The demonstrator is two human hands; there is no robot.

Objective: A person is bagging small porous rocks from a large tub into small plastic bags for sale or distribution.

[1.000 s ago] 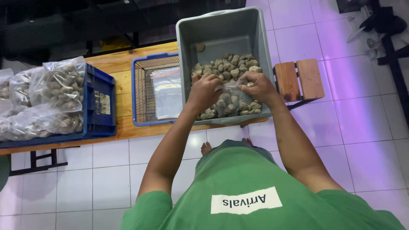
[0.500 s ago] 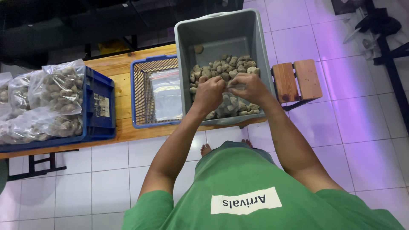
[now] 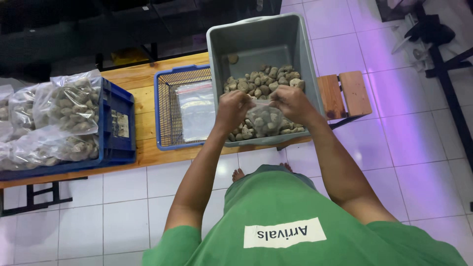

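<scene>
So we've got both hands up at the top edge of a small clear bag (image 3: 264, 119), left hand (image 3: 232, 109) and right hand (image 3: 290, 102) each pinching a side of the opening, held right over the near end of the grey tub (image 3: 261, 44). The bag looks about full of the same brownish-grey stones (image 3: 261, 81), lumpy and rough, showing through the plastic. It hangs just above the pile, maybe touching it, hard to tell.

Progress-wise we'd say we're partway. Off to the left a blue crate (image 3: 116, 133) already holds several filled bags (image 3: 69, 106), bulging and closed as far as we can see. The blue mesh basket (image 3: 170, 106) beside the tub has flat empty bags (image 3: 196, 108) lying in it, and the tub has a good heap of loose stones, so plenty left. All of it sits on the wooden worktop (image 3: 143, 98).
</scene>
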